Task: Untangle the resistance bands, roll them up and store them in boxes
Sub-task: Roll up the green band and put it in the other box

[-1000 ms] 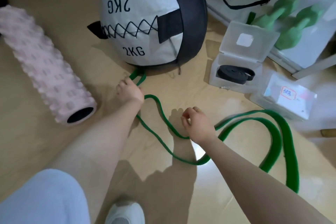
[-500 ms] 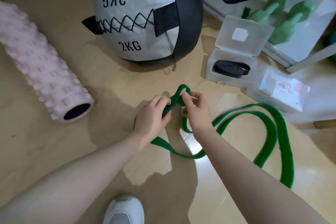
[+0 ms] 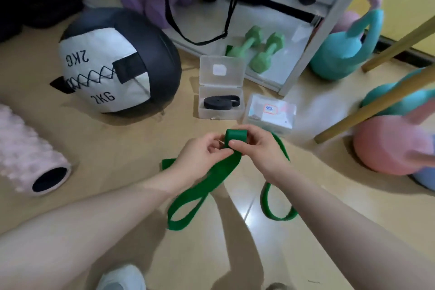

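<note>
Two hands, left hand [image 3: 202,152] and right hand [image 3: 256,148], pinch a small roll of the green resistance band [image 3: 219,172], fingers curled on it; loops trail to the floor [image 3: 117,143].

The tan floor [image 3: 117,148] carries a 2KG medicine ball [image 3: 117,63], pink foam roller [image 3: 28,153], 2 clear boxes [image 3: 220,92] and kettlebells [image 3: 386,146].

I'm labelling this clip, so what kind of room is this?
Probably a home workout corner: a 2KG medicine ball, green dumbbells on a low shelf and kettlebells sit on the floor while both hands roll a green resistance band.
</note>
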